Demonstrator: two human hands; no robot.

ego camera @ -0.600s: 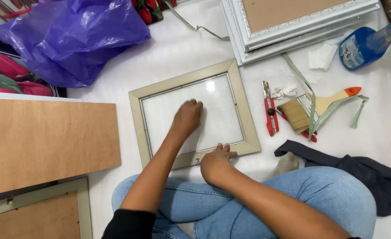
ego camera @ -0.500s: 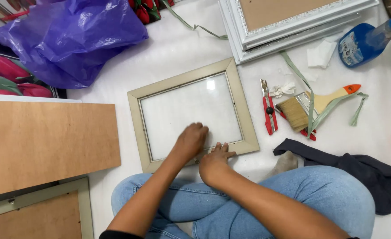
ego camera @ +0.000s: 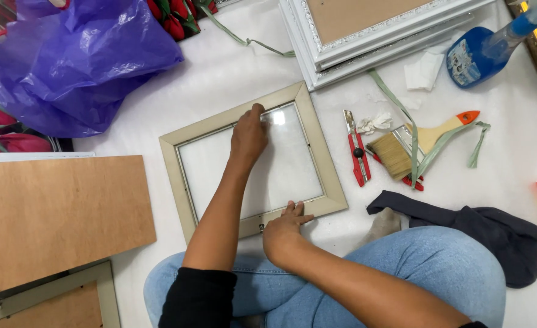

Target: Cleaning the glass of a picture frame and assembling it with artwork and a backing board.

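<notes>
A beige picture frame [ego camera: 172, 159] with a glass pane [ego camera: 283, 173] lies flat on the white floor in front of my crossed legs. My left hand [ego camera: 248, 135] reaches across the glass, its fingertips pressed at the frame's far inner edge. My right hand [ego camera: 283, 228] rests on the near rail of the frame, fingers spread and flat on it. Neither hand holds anything.
A brown backing board [ego camera: 56, 212] lies at the left, above another frame [ego camera: 104, 291]. A red utility knife [ego camera: 356, 155], a paintbrush [ego camera: 426, 140], green ribbon, a blue spray bottle [ego camera: 481, 51], white frames [ego camera: 365, 36], a dark cloth [ego camera: 481, 228] and a purple bag [ego camera: 74, 54] surround me.
My left hand has slid from the near part of the glass up to the frame's far inner edge. My right hand has stayed on the near rail.
</notes>
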